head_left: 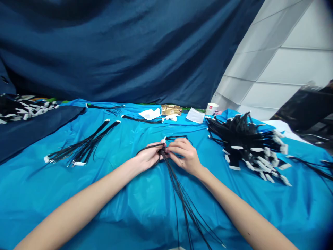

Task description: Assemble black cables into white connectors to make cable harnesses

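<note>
- Black wire bundle (183,201): sits low in the middle, gathered between both hands, with loose ends fanning down toward the wearer.
- At the left hand (151,155): curls fingers in around the gathered wires, just below a white connector (164,139).
- At the right hand (185,155): brings bent fingers and thumb close together at the same spot (cannot tell exactly which strand is pinched).
- Beneath: spreads wrinkled, a blue sheet (130,211).
- To the left: lie crossed, black cables (91,142) with white ends.
- To the right: lies heaped, a large cable pile (241,133), white connectors jutting out.
- Beyond the hands: rest a gold-brown packet (171,109), white papers (195,115) and a paper cup (212,108).
- Farther back: hangs a dark blue curtain (117,52).
</note>
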Available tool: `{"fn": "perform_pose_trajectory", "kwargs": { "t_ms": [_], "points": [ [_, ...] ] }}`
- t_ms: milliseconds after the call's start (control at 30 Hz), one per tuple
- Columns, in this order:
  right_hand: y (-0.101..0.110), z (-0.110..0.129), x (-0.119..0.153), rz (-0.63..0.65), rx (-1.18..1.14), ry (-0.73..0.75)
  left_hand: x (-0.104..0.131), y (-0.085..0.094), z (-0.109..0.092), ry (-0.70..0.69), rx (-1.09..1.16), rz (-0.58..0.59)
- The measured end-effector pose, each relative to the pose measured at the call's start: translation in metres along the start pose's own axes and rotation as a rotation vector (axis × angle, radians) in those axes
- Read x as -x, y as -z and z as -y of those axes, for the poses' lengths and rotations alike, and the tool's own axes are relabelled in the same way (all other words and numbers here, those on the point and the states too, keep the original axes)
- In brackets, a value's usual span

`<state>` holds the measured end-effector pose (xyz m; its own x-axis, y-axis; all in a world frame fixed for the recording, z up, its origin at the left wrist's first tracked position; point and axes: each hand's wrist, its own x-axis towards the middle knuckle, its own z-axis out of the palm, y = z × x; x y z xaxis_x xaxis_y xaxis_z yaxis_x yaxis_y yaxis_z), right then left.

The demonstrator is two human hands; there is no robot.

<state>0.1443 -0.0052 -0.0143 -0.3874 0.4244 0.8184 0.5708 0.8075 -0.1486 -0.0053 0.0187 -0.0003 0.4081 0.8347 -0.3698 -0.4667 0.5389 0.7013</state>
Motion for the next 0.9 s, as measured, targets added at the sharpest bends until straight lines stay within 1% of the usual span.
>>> {"fn": "perform_pose_trajectory", "kwargs": {
  "t_ms": [67,100,167,200,233,267,300,333,367,400,433,467,500,533,567,600,633,700,800,900],
  "points": [
    [0.001,0.002,-0.004,-0.051,-0.286,-0.263,-0.001,0.001,-0.001,-0.010,-0.034,-0.021],
    [0.002,0.002,-0.006,-0.108,-0.451,-0.409,-0.002,0.002,-0.001,-0.014,-0.052,-0.034],
    [0.007,0.000,-0.011,-0.291,-0.795,-0.700,-0.003,0.002,-0.001,-0.027,-0.081,-0.059],
    [0.011,-0.002,-0.013,-0.416,-0.945,-0.821,-0.003,0.002,-0.001,-0.040,-0.088,-0.068],
    [0.016,-0.004,-0.016,-0.512,-1.052,-0.917,-0.003,0.002,0.000,-0.059,-0.096,-0.075],
    [0.021,-0.007,-0.018,-0.581,-1.104,-0.970,-0.002,0.002,0.000,-0.081,-0.108,-0.075],
    [0.026,-0.008,-0.020,-0.641,-1.096,-0.987,-0.002,0.002,0.001,-0.103,-0.125,-0.066],
    [0.031,-0.009,-0.021,-0.686,-1.031,-0.980,-0.002,0.002,0.002,-0.127,-0.142,-0.051],
    [0.034,-0.008,-0.022,-0.721,-0.910,-0.940,-0.001,0.002,0.003,-0.155,-0.159,-0.030],
    [0.036,-0.006,-0.022,-0.729,-0.745,-0.876,-0.001,0.002,0.005,-0.183,-0.174,-0.007],
    [0.037,-0.003,-0.021,-0.709,-0.558,-0.792,-0.001,0.003,0.006,-0.211,-0.186,0.014],
    [0.036,0.001,-0.020,-0.656,-0.369,-0.692,-0.001,0.003,0.007,-0.240,-0.196,0.030],
    [0.033,0.006,-0.019,-0.575,-0.199,-0.587,-0.001,0.004,0.008,-0.270,-0.210,0.041],
    [0.030,0.010,-0.017,-0.488,-0.076,-0.481,-0.001,0.005,0.010,-0.298,-0.224,0.047],
    [0.026,0.015,-0.015,-0.403,-0.001,-0.381,-0.002,0.005,0.011,-0.326,-0.240,0.052],
    [0.022,0.018,-0.013,-0.340,0.046,-0.301,-0.002,0.006,0.012,-0.356,-0.256,0.057],
    [0.018,0.021,-0.011,-0.295,0.077,-0.255,-0.003,0.006,0.012,-0.385,-0.272,0.060],
    [0.012,0.024,-0.009,-0.249,0.110,-0.240,-0.003,0.006,0.013,-0.430,-0.301,0.059],
    [0.009,0.025,-0.007,-0.245,0.115,-0.260,-0.001,0.004,0.012,-0.459,-0.314,0.038],
    [0.011,0.026,-0.008,-0.256,0.112,-0.265,0.002,0.001,0.010,-0.468,-0.294,0.007]
  ]
}}
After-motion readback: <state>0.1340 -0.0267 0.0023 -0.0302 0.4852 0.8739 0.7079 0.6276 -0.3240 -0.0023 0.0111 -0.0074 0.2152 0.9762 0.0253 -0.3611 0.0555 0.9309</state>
